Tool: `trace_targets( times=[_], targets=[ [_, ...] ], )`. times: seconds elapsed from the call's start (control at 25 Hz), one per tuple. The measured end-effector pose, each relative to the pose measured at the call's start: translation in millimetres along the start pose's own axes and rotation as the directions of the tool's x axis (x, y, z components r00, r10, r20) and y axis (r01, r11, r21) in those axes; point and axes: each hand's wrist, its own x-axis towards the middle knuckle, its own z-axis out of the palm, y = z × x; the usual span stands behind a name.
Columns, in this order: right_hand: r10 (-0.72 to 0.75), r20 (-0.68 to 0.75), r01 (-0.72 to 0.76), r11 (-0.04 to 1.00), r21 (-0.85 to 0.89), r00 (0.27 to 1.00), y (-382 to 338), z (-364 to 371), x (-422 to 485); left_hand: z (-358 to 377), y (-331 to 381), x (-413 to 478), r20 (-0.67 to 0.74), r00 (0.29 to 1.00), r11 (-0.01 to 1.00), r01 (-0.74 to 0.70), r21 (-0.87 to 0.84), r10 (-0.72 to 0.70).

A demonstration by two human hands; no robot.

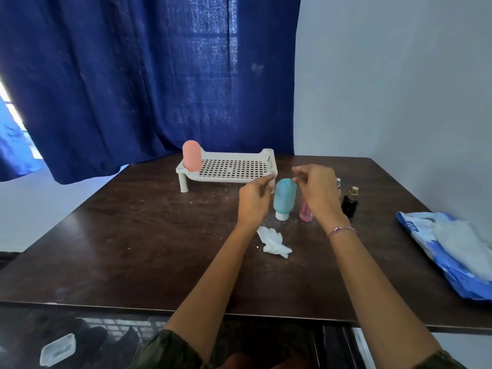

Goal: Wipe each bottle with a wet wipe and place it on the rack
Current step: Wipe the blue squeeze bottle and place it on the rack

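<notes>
The teal bottle (285, 198) is standing cap-down on the table (133, 249), a little right of the middle and just in front of the rack's right end. The person is holding both hands up on either side of its rounded top. The left hand (253, 201) is hovering just left of the bottle, its grip drawn to a point with fingertips close together. The right hand (318, 190) is hovering just right of it, its grip likewise narrowed as if pinching. I cannot tell whether either grip is holding anything, or whether either is touching the bottle.

A crumpled white wipe (273, 242) is lying on the table nearer the front edge, between the two forearms. A thread bracelet (340, 230) is sitting on the right wrist.

The white slotted rack (229, 179) is standing on short legs toward the far edge, and a pink bottle (191, 155) is standing upright at its left end.

Behind the right hand a small pink see-through bottle (304, 213) is partly showing, and beside it, further toward the right edge, a dark bottle (350, 205) with a gold cap is standing. A blue and white wipe pack (415, 230) is lying at the right edge. A blue curtain (133, 75) is hanging behind the far edge.
</notes>
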Motion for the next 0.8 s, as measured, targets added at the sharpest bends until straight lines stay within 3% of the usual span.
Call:
trace_targets(
  times=[0.24, 0.52, 0.8],
  targets=[
    [0.007, 0.066, -0.001, 0.996, -0.086, 0.998, 7.0, 3.1, -4.3, 8.4, -1.3, 5.1, 0.032, 0.998, 0.998, 0.054, -0.043, -0.053],
    [-0.010, 0.056, 0.005, 0.997, 0.079, 0.998, -1.7, 6.0, -6.3, -10.7, -6.7, 5.1, 0.010, 0.999, 0.994, 0.051, -0.098, -0.051],
    [0.014, 0.164, -0.071, 0.934, 0.349, 0.986, -6.8, 23.2, -13.7, -32.2, -23.7, -9.6, 0.139, 0.988, 0.928, 0.113, -0.356, -0.068]
  ],
)
